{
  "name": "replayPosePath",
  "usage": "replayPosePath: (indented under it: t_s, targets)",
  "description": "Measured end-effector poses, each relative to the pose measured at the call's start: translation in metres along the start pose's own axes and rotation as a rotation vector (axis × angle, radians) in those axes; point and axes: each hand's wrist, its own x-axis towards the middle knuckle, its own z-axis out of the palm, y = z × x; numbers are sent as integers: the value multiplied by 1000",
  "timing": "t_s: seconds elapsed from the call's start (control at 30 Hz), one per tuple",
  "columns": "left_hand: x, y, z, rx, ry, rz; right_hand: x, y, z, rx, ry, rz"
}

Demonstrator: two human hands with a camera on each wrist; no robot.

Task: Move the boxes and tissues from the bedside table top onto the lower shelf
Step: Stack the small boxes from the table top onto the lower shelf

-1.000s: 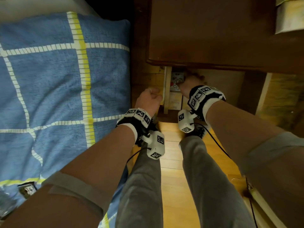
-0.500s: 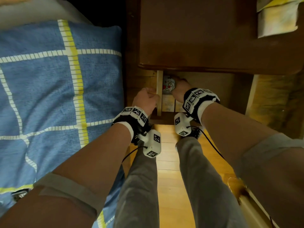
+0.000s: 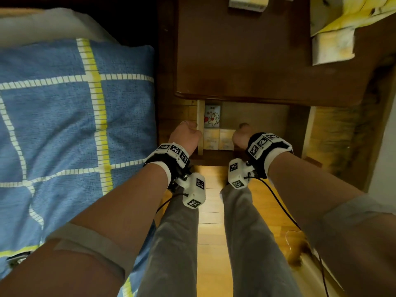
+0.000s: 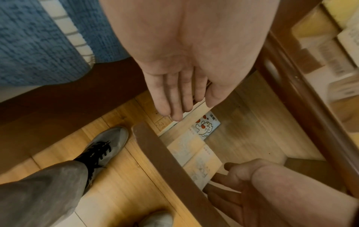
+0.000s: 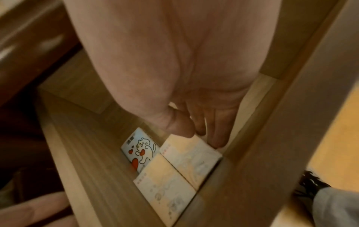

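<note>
On the lower shelf (image 3: 259,116) lie a cat-print tissue pack (image 3: 212,115) and two beige tissue packs (image 3: 218,139), side by side at its left end. The left hand (image 3: 185,136) hangs outside the shelf's left post; the left wrist view shows its fingers (image 4: 174,98) straight and holding nothing. The right hand (image 3: 242,137) hovers just right of the beige packs, with its fingers (image 5: 213,135) relaxed and empty above the nearer beige pack (image 5: 190,155) and the cat pack (image 5: 139,149). On the brown table top (image 3: 246,61) remain a pale box (image 3: 246,2) and yellow-white tissue packs (image 3: 332,48).
A bed with a blue checked cover (image 3: 64,125) runs close along the left. My grey trouser legs and shoe (image 4: 108,142) stand on the wooden floor (image 3: 210,211) before the table. A dark front rail (image 4: 174,169) edges the shelf. A black cable (image 3: 278,206) trails from the right wrist.
The right hand has drawn back from the cat pack and shifted right, leaving the pack on the shelf. The head view has tilted up, showing more of the table top.
</note>
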Motion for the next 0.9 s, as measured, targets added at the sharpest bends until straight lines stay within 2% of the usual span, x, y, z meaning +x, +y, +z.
replayPosePath:
  t_s: [0.1, 0.17, 0.23, 0.27, 0.33, 0.4, 0.5, 0.6, 0.67, 0.77, 0.83, 0.9]
  targets:
    - [-10, 16, -9, 130, -1, 34, -20, 5, -19, 120, -11, -45]
    - [-25, 36, -16, 186, -9, 84, -41, 4, -38, 169, -99, -79]
    - [-42, 65, -23, 177, 26, 181, -66, -4, -64, 371, -179, -95]
    - [-50, 82, -27, 166, 58, 252, -79, -8, -80, 480, -179, -153]
    - [-60, 119, -37, 169, 151, 393, -94, -19, -113, 600, -77, -264]
    - [-55, 153, -46, 164, 252, 472, -100, -33, -144, 632, 95, -412]
    - [-31, 198, -59, 285, 281, 561, -93, -59, -189, 450, 370, -583]
    - [-5, 232, -62, 549, 228, 686, -82, -87, -224, 177, 565, -731]
    - [13, 245, -60, 676, 175, 728, -75, -107, -243, 35, 679, -769]
    - [35, 252, -58, 820, 70, 729, -60, -129, -258, -123, 714, -688]
    - [43, 253, -59, 852, 78, 758, -48, -135, -260, -242, 649, -586]
    - [46, 256, -60, 860, 116, 790, -41, -137, -256, -337, 653, -537]
